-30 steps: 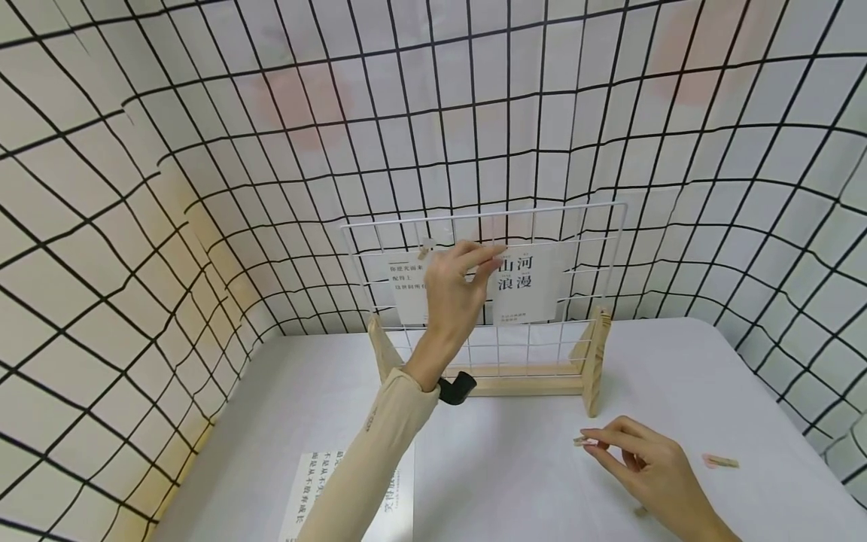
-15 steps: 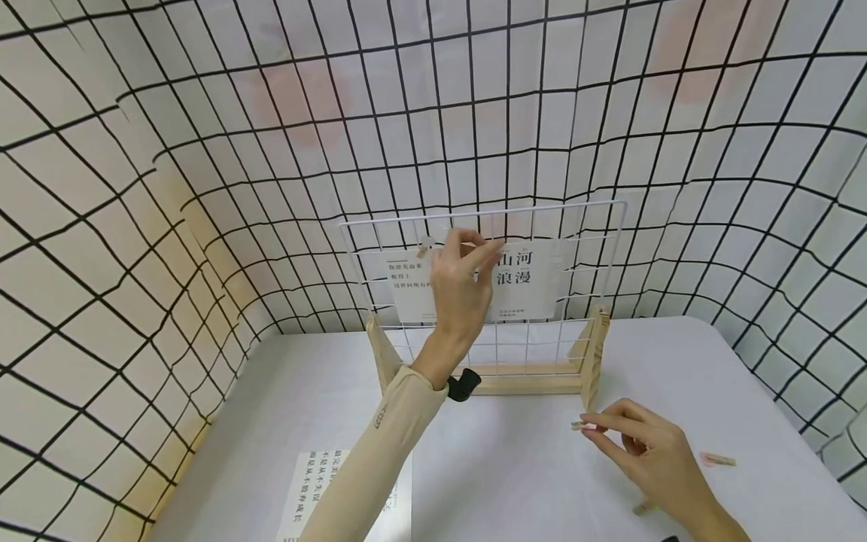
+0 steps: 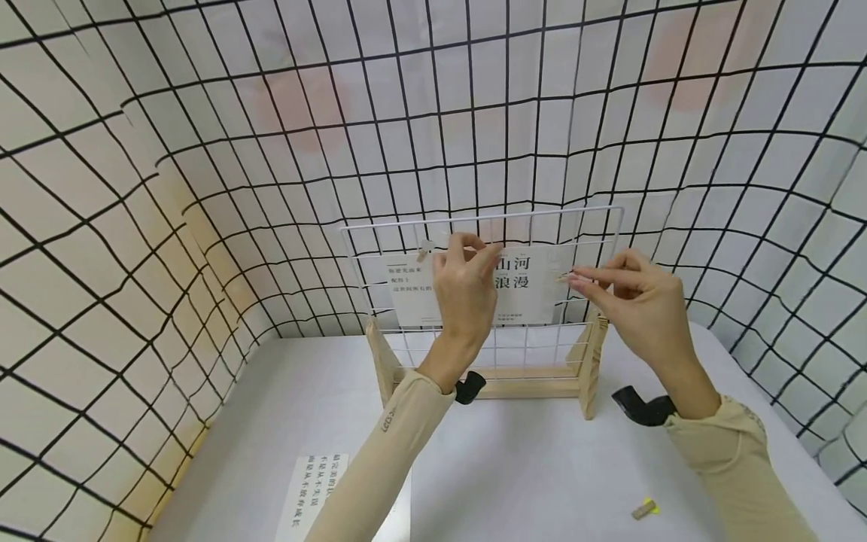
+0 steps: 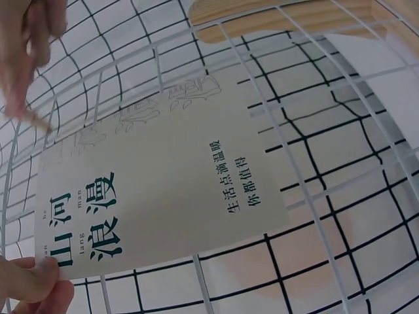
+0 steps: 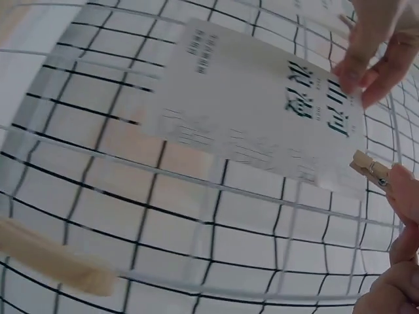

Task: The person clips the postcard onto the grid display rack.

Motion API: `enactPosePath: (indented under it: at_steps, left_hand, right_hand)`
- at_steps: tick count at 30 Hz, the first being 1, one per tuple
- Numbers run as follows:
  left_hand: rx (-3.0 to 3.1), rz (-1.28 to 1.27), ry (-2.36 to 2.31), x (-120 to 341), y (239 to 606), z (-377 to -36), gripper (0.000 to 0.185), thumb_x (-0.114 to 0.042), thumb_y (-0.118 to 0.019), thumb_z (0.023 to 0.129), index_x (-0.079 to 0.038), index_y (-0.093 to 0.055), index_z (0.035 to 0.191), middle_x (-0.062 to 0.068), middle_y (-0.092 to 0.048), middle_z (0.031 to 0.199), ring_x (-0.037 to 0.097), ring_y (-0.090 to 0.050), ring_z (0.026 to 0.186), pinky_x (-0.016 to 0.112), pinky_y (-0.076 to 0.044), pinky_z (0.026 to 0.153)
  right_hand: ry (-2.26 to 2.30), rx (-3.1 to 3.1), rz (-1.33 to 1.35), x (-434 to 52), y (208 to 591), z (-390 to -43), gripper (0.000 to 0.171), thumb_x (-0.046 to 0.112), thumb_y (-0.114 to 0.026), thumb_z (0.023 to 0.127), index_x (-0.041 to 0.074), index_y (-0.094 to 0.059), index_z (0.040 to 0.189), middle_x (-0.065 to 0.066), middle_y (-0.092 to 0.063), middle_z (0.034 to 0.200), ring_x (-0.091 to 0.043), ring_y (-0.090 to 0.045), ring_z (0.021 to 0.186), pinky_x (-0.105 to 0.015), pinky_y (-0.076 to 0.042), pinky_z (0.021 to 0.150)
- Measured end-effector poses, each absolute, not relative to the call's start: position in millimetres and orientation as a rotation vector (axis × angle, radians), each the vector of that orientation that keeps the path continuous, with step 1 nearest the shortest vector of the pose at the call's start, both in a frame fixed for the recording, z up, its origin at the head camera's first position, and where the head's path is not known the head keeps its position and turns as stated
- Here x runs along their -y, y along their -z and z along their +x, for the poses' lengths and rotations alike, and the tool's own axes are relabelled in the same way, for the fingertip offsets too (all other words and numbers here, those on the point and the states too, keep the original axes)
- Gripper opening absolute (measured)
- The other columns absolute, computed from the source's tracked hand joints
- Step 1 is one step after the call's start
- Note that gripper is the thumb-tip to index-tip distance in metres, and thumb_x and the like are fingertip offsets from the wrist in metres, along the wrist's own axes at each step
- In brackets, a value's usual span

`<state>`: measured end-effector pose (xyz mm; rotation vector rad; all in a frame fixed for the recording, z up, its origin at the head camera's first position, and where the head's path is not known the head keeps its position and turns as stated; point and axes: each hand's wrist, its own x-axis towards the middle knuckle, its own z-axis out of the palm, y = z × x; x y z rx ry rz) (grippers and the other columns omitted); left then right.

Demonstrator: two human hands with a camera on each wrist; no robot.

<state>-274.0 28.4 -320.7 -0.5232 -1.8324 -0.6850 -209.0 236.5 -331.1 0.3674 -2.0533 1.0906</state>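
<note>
Card (image 3: pixel 524 290) on grid panel (image 3: pixel 596 226)

wooden clip (image 5: pixel 371 170) pinched by fingers (image 5: pixel 406 196) | beside card (image 5: pixel 262 124) | white wire grid (image 5: pixel 216 190)

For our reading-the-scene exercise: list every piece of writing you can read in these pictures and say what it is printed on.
"山河 浪漫", with "生活点滴温暖 你都值得" smaller below: card held against the wire grid by the left hand.
Second card clipped at its left: only partly legible.
Sheet on the table: too small.
</note>
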Motion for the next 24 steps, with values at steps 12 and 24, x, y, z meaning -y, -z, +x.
enactPosePath:
  at_steps: [12, 24]
  left_hand:
    - [1.806, -0.463, 0.648, -34.3, 319.2, -274.2, 0.012, -0.006, -0.085, 0.080, -0.012, -0.083, 0.090, 0.005, -0.068, 0.094, 0.015, -0.074, 0.077, 0.031, -0.043, 0.072]
    - [1.803, -0.413, 0.626, -36.8, 319.8, -273.5, 0.012, -0.008, -0.086, 0.079, -0.014, -0.082, 0.088, 0.001, -0.068, 0.091, 0.012, -0.073, 0.074, 0.032, -0.040, 0.073]
  right_hand:
    - [-0.998, 2.069, 0.420, -219.2, 284.0, -236.7, 0.015, 0.007, -0.085, 0.085, 0.006, -0.083, 0.099, 0.002, -0.057, 0.072, -0.008, -0.039, 0.060, -0.017, -0.027, 0.049]
    - [-1.038, 2.189, 0.440, -217.8, 274.4, -244.1, 0.013, 0.008, -0.084, 0.086, 0.004, -0.083, 0.098, -0.013, -0.074, 0.081, -0.007, -0.045, 0.058, -0.015, -0.033, 0.051]
